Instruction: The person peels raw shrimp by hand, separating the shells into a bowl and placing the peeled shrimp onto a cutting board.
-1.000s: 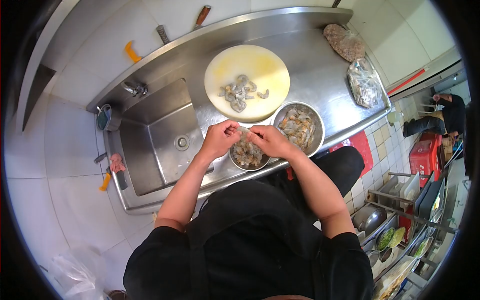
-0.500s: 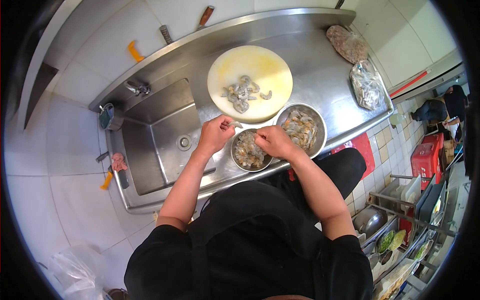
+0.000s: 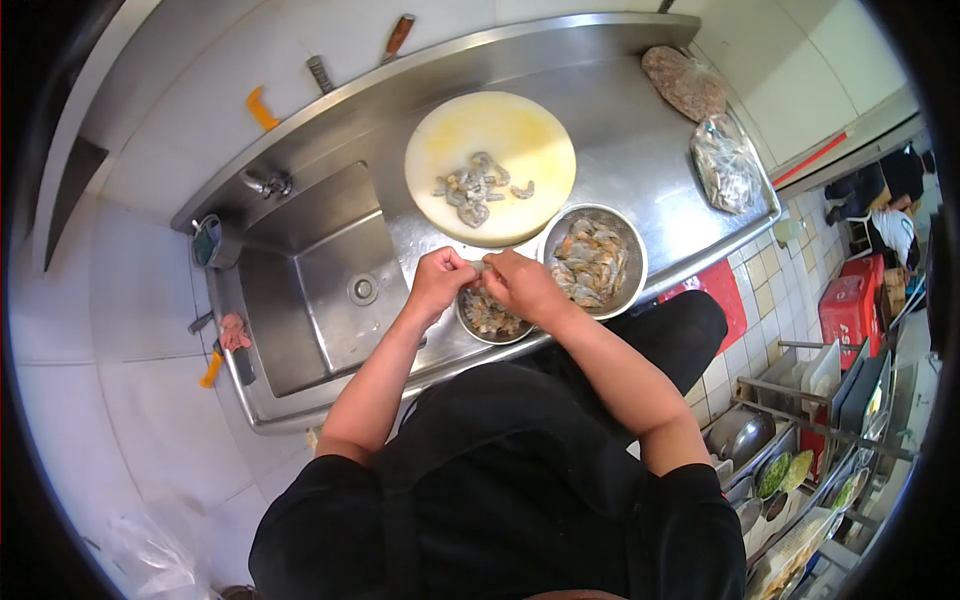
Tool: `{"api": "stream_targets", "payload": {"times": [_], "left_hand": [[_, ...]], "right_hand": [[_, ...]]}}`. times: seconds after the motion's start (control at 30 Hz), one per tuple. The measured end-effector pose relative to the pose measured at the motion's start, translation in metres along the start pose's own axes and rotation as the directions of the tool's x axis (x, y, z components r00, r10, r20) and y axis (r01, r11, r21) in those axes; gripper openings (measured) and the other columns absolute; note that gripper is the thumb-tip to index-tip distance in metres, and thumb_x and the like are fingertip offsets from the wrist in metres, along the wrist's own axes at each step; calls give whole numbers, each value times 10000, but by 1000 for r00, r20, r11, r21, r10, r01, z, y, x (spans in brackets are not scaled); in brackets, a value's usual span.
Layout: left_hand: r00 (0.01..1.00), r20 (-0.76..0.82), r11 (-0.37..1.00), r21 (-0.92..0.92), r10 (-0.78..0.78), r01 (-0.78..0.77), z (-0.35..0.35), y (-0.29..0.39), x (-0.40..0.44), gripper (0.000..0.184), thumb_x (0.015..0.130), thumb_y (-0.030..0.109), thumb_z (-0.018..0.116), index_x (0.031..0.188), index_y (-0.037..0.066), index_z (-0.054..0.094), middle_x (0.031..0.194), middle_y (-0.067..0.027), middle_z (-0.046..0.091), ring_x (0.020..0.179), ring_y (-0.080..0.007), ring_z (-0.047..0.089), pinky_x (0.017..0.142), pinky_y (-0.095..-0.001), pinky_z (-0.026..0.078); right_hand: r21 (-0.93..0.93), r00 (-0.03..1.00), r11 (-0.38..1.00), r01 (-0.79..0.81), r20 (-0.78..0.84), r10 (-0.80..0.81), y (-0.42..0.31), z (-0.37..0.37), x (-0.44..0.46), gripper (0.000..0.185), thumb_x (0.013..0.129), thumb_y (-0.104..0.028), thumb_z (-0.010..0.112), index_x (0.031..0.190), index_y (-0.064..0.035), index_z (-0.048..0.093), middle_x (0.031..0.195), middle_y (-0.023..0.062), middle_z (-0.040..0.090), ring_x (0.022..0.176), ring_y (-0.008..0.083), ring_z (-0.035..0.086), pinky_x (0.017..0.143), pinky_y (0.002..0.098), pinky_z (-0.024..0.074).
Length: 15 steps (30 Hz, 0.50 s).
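My left hand (image 3: 440, 281) and my right hand (image 3: 521, 284) meet above a small metal bowl (image 3: 494, 338) of shells. Pinched between the fingers of both is a shrimp (image 3: 481, 267), mostly covered by them. Just right of my right hand stands a larger metal bowl (image 3: 640, 262) full of unpeeled shrimp (image 3: 592, 262). Beyond my hands, a round white cutting board (image 3: 530, 130) carries a pile of peeled grey shrimp (image 3: 467, 190), with one peeled piece lying a little apart.
A sink basin (image 3: 350, 240) with a faucet (image 3: 266, 183) lies to the left. Plastic bags of food (image 3: 725, 165) rest at the counter's right end. Knives (image 3: 398, 38) stick up behind the back rim. A rack of containers (image 3: 790, 430) stands at lower right; people are in the distance.
My right hand has moved up and left from the small bowl to join my left hand at the shrimp. The view has shifted slightly.
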<state>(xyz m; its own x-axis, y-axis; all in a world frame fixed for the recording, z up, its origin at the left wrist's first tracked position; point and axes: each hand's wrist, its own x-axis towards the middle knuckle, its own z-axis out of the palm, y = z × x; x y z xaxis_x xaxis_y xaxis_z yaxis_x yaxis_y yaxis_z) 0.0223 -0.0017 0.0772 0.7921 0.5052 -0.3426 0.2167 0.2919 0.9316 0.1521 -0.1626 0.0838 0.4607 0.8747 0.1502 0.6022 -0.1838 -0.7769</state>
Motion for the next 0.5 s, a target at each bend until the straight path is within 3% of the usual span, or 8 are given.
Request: {"api": "stream_targets", "payload": {"times": [0.1,0.17,0.2,0.23,0.37,0.5], "left_hand": [[1000,-6,996,85,2,-2,11,-11,2,148,844,20,744,806,29,600,775,-45,675,676,-104,620,635,-265,527],[999,-43,975,219,-18,27,12,-13,1,122,831,-1,720,799,35,608,757,-51,672,685,-116,622,651,-278,512],[999,-33,972,230,-30,37,12,-11,0,118,831,0,722,793,34,616,746,-43,665,669,-110,607,628,-275,496],[999,-26,972,233,-20,26,13,-10,-2,118,831,0,722,793,34,616,746,-43,665,669,-110,607,628,-275,496],[999,-5,970,238,-39,39,14,-10,-5,106,847,7,726,813,26,627,752,-50,676,670,-119,631,626,-271,508],[994,34,990,104,-100,96,10,-10,-9,102,918,48,726,877,16,638,817,-79,715,727,-149,698,674,-271,573]], "right_hand": [[-63,995,996,68,83,-63,6,1,-1,242,969,-280,692,998,-41,660,944,194,700,867,424,690,748,507,550],[-71,996,995,75,50,-71,2,-3,-2,239,951,-271,697,936,-44,627,922,185,697,863,414,695,748,508,556],[-70,992,996,63,111,-55,2,-4,-1,218,938,-266,689,949,-50,654,955,187,701,903,411,691,792,513,549],[-69,984,996,53,173,-41,0,-5,0,207,924,-260,681,963,-57,682,988,190,706,944,409,686,837,519,543],[-80,985,995,64,167,-50,6,-3,2,188,913,-235,664,934,-49,685,962,184,707,940,399,689,840,504,547],[26,987,995,92,130,-95,11,-4,6,190,913,-213,644,908,-27,681,917,211,718,897,431,695,805,524,545]]}}
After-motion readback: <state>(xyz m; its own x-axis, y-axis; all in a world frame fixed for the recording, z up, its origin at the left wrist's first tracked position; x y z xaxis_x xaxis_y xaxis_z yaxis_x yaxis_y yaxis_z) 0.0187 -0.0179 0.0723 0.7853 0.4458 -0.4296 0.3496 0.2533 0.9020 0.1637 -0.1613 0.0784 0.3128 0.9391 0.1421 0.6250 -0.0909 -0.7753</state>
